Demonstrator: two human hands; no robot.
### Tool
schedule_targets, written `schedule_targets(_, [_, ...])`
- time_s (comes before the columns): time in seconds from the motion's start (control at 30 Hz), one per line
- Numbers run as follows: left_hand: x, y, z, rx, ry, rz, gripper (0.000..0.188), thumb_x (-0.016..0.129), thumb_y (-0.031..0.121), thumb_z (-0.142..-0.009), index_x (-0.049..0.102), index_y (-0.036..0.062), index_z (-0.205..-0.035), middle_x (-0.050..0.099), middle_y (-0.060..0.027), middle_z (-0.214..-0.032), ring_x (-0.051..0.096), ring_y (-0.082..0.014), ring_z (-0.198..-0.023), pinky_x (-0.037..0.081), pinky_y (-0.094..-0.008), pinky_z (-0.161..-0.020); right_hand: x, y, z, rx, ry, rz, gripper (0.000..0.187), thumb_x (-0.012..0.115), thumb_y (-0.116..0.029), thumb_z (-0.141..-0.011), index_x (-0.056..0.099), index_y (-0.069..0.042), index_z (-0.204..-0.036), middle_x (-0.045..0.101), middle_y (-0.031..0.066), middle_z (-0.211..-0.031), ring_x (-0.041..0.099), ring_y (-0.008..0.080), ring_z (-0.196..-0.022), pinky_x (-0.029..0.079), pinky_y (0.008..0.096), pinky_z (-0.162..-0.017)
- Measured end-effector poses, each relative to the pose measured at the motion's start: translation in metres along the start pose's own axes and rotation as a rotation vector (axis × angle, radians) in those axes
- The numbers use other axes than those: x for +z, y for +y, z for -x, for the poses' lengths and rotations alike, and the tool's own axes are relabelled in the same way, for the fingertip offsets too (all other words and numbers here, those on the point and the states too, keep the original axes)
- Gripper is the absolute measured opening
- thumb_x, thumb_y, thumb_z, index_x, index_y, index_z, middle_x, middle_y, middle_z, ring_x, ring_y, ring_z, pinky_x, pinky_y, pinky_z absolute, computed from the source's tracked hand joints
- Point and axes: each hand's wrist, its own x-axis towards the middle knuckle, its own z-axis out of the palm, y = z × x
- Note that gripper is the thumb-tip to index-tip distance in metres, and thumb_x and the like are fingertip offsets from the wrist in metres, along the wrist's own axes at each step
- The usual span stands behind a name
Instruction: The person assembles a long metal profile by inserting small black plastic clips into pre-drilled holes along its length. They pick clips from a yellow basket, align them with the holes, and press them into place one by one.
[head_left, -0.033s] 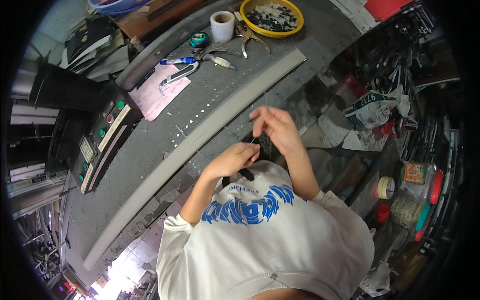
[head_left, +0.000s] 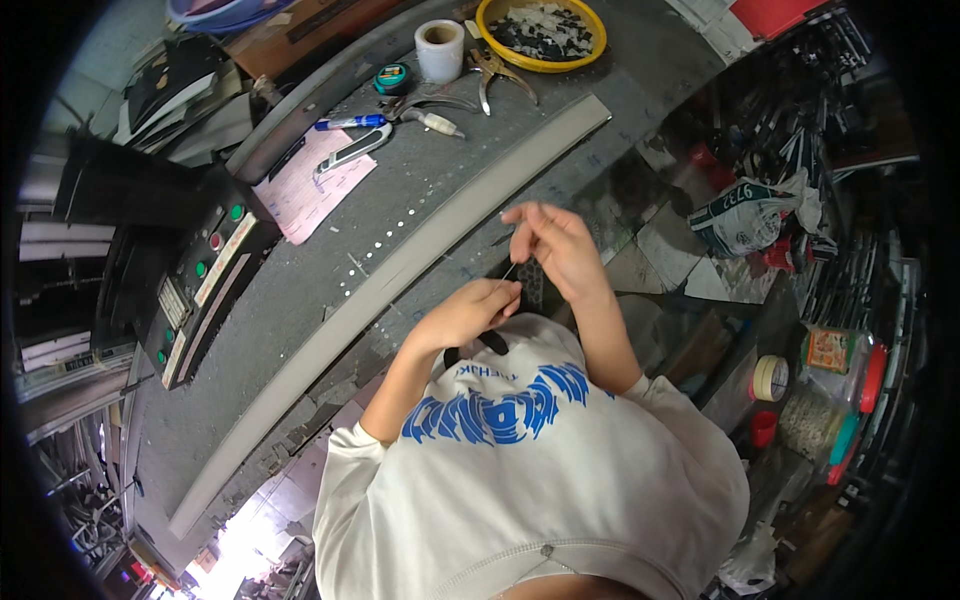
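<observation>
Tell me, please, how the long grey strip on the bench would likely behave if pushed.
The strip lies flat, so it probably won't roll. Its surface looks smooth, so it may slide along the bench. Being long and narrow, it would likely swing round if pushed near one end.

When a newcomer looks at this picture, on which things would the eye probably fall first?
Probably first on the long, pale grey strip, lying diagonally across the dark table. Next, perhaps, the white shirt at bottom centre and, just above it, the left hand and right hand, with a thin strand between them. The bright yellow bowl near the top also stands out.
</observation>
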Motion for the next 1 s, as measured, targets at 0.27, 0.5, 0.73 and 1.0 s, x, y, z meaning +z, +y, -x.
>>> schedule_targets(0.27, [-0.018,0.057,-0.101,0.086,-0.059,-0.424,0.045,0.043,0.036,-0.104,0.061,0.0,-0.083,0.061,-0.0097,-0.073,0.059,-0.0235,-0.071,0.045,-0.037,-0.071,-0.082,-0.054,-0.076,-0.016,-0.057,-0.255,0.035,0.047,-0.027,-0.105,0.061,0.005,-0.104,0.04,-0.0039,-0.057,0.037,0.0056,-0.053,0.035,0.0216,-0.056])
schedule_targets(0.5, [-0.051,0.105,-0.178,0.506,0.538,-0.173,0.035,0.058,0.025,-0.098,0.064,-0.0023,-0.119,0.067,-0.0156,-0.101,0.067,-0.028,-0.097,0.049,-0.0349,-0.088,-0.131,-0.074,-0.124,0.234,-0.147,0.011,0.032,0.05,-0.023,-0.103,0.065,0.002,-0.089,0.04,-0.0074,-0.058,0.031,0.0025,-0.049,0.023,0.0227,-0.043])
schedule_targets(0.73, [-0.071,0.128,-0.221,0.36,0.731,-0.282,0.02,0.063,0.011,-0.092,0.074,-0.0021,-0.102,0.073,-0.0153,-0.1,0.068,-0.0222,-0.094,0.05,-0.032,-0.087,-0.149,-0.063,-0.182,0.247,-0.187,0.321,0.028,0.053,-0.014,-0.099,0.055,-0.004,-0.073,0.046,-0.0052,-0.06,0.037,0.0033,-0.054,0.029,0.0241,-0.048])
schedule_targets(1.0, [-0.123,0.152,-0.251,0.239,0.88,-0.508,0.02,0.065,0.015,-0.091,0.073,-0.0014,-0.1,0.072,-0.0155,-0.093,0.069,-0.024,-0.084,0.052,-0.0338,-0.077,-0.144,-0.054,-0.214,0.284,-0.071,-0.178,0.023,0.055,-0.019,-0.102,0.065,0.002,-0.102,0.049,-0.0015,-0.067,0.039,0.0062,-0.059,0.032,0.0211,-0.055])
